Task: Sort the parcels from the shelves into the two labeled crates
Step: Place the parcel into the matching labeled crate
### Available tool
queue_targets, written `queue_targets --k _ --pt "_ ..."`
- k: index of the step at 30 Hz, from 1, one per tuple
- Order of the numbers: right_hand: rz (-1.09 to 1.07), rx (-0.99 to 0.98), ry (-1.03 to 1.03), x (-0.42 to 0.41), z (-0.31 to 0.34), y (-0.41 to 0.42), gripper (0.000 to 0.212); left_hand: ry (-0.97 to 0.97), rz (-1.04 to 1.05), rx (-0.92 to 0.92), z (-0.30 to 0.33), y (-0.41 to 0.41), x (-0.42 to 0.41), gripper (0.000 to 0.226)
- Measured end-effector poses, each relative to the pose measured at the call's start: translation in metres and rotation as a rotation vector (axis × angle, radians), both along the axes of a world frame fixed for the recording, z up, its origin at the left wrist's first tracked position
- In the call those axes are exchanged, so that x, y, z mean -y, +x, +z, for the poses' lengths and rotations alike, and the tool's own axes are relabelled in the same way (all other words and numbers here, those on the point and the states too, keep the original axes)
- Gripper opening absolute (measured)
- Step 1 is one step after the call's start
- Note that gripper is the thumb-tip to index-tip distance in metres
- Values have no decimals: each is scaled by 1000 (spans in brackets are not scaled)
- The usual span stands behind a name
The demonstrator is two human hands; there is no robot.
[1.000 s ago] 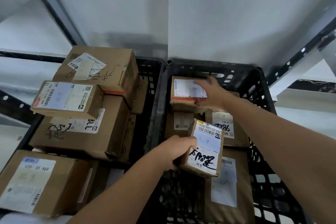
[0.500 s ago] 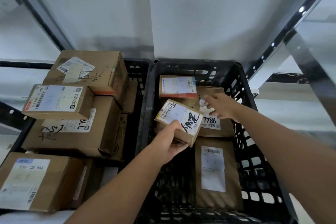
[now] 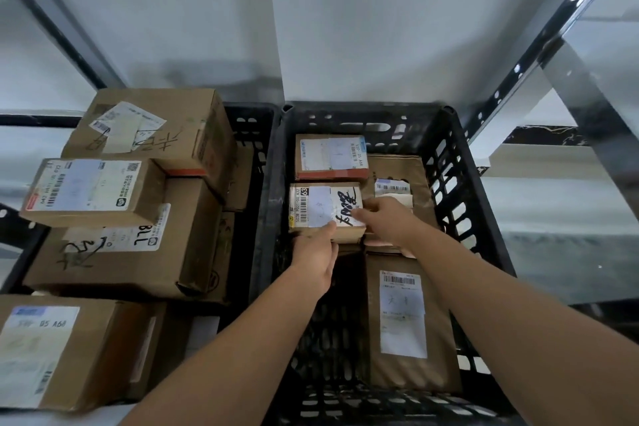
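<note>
"63" on held parcel's label (image 3: pixel 320 206) — "D5 A68" on near-left box (image 3: pixel 52 349)

Both bare forearms reach forward and down, converging toward centre. Left hand (image 3: pixel 316 261) seen from back, wrist straight, fingers hooked forward over near edge of small parcel (image 3: pixel 325 209), gripping it from near side; thumb not visible. Right hand (image 3: pixel 383 223) comes in from right, slightly farther forward than left, fingers curled and pointing left, fingertips (image 3: pixel 359 214) on parcel's right end. Hands near each other, not touching. Right forearm runs long diagonal from lower right corner; left forearm rises from bottom centre.
</note>
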State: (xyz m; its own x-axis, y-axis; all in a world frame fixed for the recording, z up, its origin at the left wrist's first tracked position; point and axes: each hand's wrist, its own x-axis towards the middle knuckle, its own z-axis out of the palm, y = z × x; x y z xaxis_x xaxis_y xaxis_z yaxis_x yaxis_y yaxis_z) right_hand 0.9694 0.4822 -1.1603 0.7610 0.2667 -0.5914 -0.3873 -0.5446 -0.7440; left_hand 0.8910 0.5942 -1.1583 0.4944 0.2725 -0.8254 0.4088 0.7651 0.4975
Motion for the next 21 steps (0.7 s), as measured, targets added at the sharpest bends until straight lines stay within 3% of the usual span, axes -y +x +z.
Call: queue_targets --k 4,7,9,11,13,14,16,18,21 --pt "-102 15 2 -8 -9 2 12 18 -26 -47 0 7 2 31" --pt "-118 -4 22 -8 -9 -1 16 147 -199 -98 -10 3 -4 40" --pt "-35 133 -62 -5 -8 -4 25 245 -364 -134 -10 -2 -5 48" --pt "25 343 -215 -1 -1 -10 41 381 -584 -136 -2 -7 -2 38" --pt "115 564 -348 3 0 -18 54 785 -834 -27 10 -11 -3 29" --pt "209 652 -441 4 2 -21 59 1115 -961 43 13 -9 -7 26" --pt "427 745 -634 3 0 -20 64 1693 -1156 166 16 0 -22 42" --pt "557 741 -727 -5 -1 -15 65 1902 -1375 113 14 12 -35 63" --pt "603 662 -734 -20 -5 -4 66 1884 -1649 -58 7 27 -36 76"
